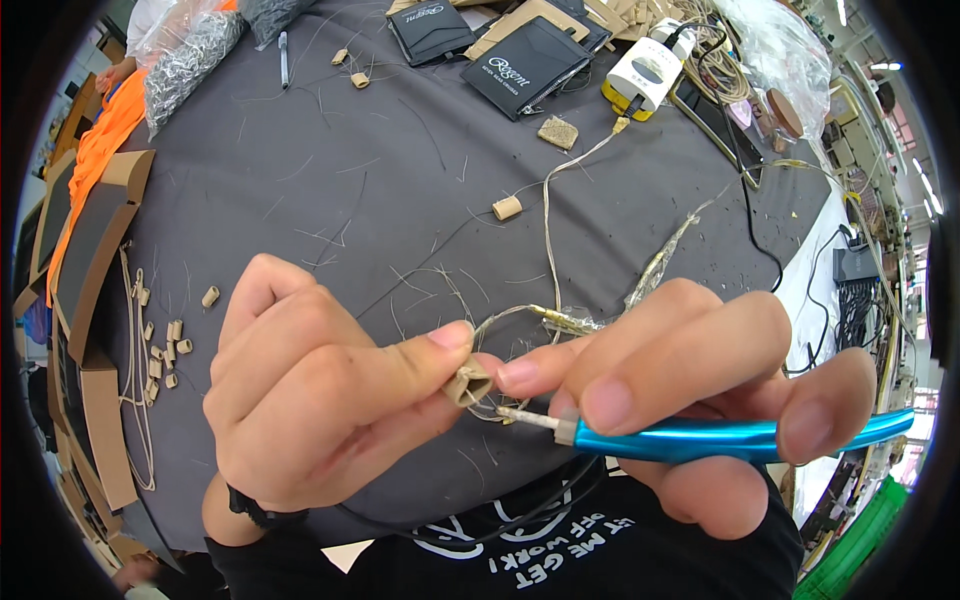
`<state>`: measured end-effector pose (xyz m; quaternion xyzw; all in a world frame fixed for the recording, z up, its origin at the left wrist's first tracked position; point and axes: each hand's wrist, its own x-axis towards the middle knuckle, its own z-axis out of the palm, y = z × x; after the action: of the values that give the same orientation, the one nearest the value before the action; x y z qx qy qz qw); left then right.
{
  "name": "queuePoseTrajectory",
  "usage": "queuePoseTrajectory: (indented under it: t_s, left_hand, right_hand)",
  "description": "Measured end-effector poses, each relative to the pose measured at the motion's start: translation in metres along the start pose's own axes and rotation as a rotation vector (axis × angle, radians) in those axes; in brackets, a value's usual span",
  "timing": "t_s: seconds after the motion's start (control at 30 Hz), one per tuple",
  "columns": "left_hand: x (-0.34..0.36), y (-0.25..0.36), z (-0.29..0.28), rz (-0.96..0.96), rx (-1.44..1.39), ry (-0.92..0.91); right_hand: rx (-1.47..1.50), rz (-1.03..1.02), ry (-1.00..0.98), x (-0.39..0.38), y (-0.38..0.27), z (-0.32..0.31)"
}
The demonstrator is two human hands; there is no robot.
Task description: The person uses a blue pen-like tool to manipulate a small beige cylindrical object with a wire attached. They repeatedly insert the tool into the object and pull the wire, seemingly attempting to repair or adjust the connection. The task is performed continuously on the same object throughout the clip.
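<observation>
So we've got a tan tube (pixel 466 388) in the left hand (pixel 310 390), pinched between thumb and finger, just left of the tip of the blue tool (pixel 690 442). It's short and hollow, with a matte, papery look, and the mouth we can see is squashed into a rough triangle. The right hand (pixel 690 370) is wrapped round the tool: shiny metallic handle, skinny pale tip, darker at the very end. We can't tell if that tip touches the tube. More tubes (pixel 160 360) lie scattered well left of the tool.
</observation>
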<state>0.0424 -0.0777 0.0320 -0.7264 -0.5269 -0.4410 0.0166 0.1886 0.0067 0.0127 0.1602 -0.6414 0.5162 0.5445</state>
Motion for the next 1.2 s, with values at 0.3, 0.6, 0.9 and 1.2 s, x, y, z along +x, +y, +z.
queuePoseTrajectory:
  t_s: [0.3,0.6,0.9,1.2]
  left_hand:
    - [-0.001,-0.002,-0.002,0.005,-0.038,-0.039]
    - [-0.001,-0.004,-0.001,0.028,-0.036,-0.036]
    - [-0.001,-0.004,0.0,0.024,-0.04,-0.029]
    - [-0.001,-0.004,0.0,0.032,-0.034,-0.04]
  right_hand:
    - [-0.004,0.161,0.016,-0.003,-0.009,-0.003]
    - [-0.032,0.277,0.004,0.008,-0.015,0.001]
    - [-0.004,0.072,-0.057,0.001,0.001,-0.005]
    - [-0.019,0.025,-0.048,0.001,0.005,-0.004]
